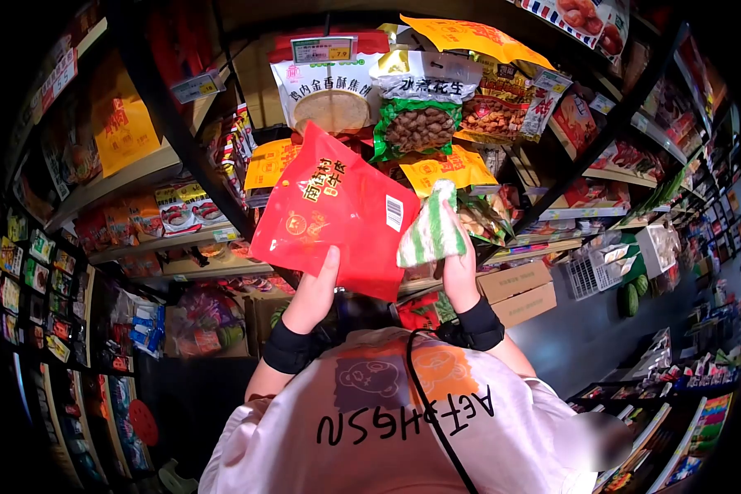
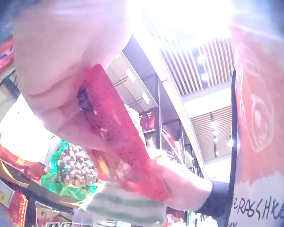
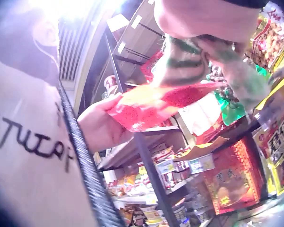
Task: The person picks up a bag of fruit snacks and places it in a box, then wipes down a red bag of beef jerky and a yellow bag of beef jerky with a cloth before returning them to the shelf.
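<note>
A glossy red snack bag (image 1: 337,210) with a white barcode label is held up in front of the shelf, tilted. My left hand (image 1: 317,284) grips its lower left edge, thumb lying across the front and the other fingers behind. In the left wrist view the bag (image 2: 118,127) shows nearly edge-on under that hand. My right hand (image 1: 459,276) holds a green-and-white striped cloth (image 1: 433,230) at the bag's right edge. The right wrist view has this cloth (image 3: 182,61) bunched in the fingers, just over the bag's red surface.
Behind the bag hang a white cracker bag (image 1: 329,90), a green bag of peanuts (image 1: 420,119) and yellow packs (image 1: 453,169). Dark shelf posts (image 1: 589,123) flank them on both sides. Cardboard boxes (image 1: 514,292) stand low at right.
</note>
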Motion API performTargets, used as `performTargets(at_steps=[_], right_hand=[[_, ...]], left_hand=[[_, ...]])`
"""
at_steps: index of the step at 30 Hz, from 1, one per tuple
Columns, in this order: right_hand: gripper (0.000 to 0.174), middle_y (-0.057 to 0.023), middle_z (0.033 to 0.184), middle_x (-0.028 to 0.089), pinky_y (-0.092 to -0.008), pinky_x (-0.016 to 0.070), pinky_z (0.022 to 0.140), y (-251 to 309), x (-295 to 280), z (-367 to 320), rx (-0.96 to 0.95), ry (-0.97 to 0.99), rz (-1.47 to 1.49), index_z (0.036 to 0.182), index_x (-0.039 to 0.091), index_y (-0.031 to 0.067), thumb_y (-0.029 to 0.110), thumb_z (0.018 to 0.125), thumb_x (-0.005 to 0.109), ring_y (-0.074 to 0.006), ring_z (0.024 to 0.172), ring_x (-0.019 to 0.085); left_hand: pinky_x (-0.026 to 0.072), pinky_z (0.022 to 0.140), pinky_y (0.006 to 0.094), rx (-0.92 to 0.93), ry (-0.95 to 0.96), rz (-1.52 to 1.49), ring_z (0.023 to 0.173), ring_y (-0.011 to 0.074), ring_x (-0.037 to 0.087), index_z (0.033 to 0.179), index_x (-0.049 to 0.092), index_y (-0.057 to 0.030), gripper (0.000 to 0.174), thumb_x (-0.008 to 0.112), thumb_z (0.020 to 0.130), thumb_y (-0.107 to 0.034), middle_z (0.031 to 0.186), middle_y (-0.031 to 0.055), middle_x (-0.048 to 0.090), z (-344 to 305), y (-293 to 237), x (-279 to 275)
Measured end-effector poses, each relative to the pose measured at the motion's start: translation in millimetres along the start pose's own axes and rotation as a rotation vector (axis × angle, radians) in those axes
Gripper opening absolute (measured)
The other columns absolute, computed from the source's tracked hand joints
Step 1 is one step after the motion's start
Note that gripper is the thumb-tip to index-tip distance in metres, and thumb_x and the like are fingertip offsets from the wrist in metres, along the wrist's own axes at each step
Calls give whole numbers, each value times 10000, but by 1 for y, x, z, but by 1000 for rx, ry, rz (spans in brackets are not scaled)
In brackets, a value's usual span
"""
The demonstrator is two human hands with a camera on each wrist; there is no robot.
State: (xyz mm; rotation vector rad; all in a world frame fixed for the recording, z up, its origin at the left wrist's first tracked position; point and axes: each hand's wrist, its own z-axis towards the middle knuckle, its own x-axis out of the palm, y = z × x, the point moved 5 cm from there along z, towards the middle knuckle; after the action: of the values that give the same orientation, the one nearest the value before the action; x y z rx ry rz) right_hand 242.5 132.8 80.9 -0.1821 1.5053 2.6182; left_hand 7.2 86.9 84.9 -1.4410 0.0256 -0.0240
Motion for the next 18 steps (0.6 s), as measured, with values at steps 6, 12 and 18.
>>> performTargets(at_steps=[6,12,18], right_hand=[[841,-298,1345,359,-468,276,1075,63,56,-21,-252,405,-562,1401,304,10,54,652,683,-435,1301,313],[894,-288,1359,326,-479,293,1055,67,61,-19,-343,372,-598,1400,306,34,271,678,777,-440,1285,318],[657,-275,1191,494,-454,398,966,78,58,-8,-397,207,-543,1317,453,36,-8,682,616,-453,1147,465]], left_hand=[[359,959,302,41,16,-223,1074,176,494,1204,484,44,480,365,999,-374,1175,93,545,8,-6,26],[389,965,308,108,-85,-278,1110,174,503,1244,469,39,419,359,1010,-290,1223,107,536,14,-18,10],[321,1028,383,245,205,432,1207,336,446,1335,379,29,546,566,877,-201,1272,218,482,-7,-83,24]])
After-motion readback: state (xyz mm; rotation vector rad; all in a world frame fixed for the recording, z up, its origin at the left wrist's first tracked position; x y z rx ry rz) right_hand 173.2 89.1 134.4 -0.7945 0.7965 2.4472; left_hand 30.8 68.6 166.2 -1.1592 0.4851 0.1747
